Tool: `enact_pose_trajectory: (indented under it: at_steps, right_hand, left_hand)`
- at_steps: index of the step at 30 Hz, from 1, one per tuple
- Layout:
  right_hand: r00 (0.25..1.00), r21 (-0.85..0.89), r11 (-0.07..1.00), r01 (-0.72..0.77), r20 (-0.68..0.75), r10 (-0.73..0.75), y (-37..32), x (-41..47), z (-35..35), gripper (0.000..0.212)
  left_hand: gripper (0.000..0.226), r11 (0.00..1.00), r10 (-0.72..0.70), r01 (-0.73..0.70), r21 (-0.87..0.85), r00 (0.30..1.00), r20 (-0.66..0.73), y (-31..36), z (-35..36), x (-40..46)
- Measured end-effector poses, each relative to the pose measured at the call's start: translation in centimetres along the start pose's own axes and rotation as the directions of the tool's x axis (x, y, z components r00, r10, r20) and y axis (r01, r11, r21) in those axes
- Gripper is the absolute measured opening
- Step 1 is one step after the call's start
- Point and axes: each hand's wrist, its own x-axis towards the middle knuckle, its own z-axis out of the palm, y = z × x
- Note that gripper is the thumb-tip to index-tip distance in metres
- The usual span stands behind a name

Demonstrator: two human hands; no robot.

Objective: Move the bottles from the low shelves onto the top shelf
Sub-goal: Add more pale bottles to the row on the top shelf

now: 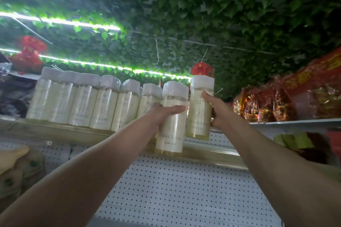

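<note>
**Two more bottles arriving at the top shelf**

The top shelf [77, 131] runs across the view from the left edge toward the right, its metal lip tilted in the wide-angle picture, with white pegboard [184, 190] below it and a ceiling of green leaves above. On it stands a row of bottles [83, 99], six plainly showing, all upright with white caps up and pale yellowish contents, shoulder to shoulder and touching. Right of the row lie red and gold wrapped goods [276, 105].

By that row, much of the job looks done; how many bottles wait on the low shelves cannot be told, since those shelves are out of view.

Two bottles are in hand at the row's right end. The left hand [164, 114] grips the left bottle [172, 116] around its middle, fingers wrapped over the label. Its base hangs in front of and below the shelf lip, so it is not yet set down. The right hand [219, 110] grips the right bottle [200, 107] from its right side, thumb up near the cap; its base sits about at shelf level, though whether it touches I cannot tell.

Both held bottles have their long axis near vertical, caps up, leaning slightly to the right at the top.
</note>
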Motion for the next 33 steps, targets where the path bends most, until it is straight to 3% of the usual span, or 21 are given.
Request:
enact_pose_trajectory:
  at_steps: [8,12,22,28,33]
  right_hand:
    - [1.000,0.019,1.000,-0.010,0.023,0.010,2.9,2.2,-1.1,0.048]
    - [1.000,0.043,0.999,-0.016,0.021,0.016,3.9,2.7,-1.2,0.046]
    - [0.999,0.068,0.997,-0.029,-0.035,0.031,5.0,3.0,0.2,0.042]
    - [0.998,-0.007,0.999,-0.031,-0.052,0.031,5.6,3.3,1.2,0.038]
    - [0.997,-0.100,0.994,-0.053,-0.070,0.046,5.7,2.8,1.3,0.051]
  left_hand:
    - [0.073,1.000,0.011,-0.012,-0.015,0.999,-0.043,0.0,0.6,0.6]
    - [0.079,1.000,0.005,-0.005,-0.011,0.998,-0.057,-0.3,0.7,0.8]
    - [0.064,1.000,0.003,-0.004,-0.008,0.998,-0.062,-0.5,0.3,0.6]
    - [0.052,1.000,0.003,-0.003,0.000,1.000,-0.030,0.0,-0.8,1.1]
    - [0.060,1.000,0.006,-0.006,-0.031,1.000,0.027,0.3,-1.7,1.7]
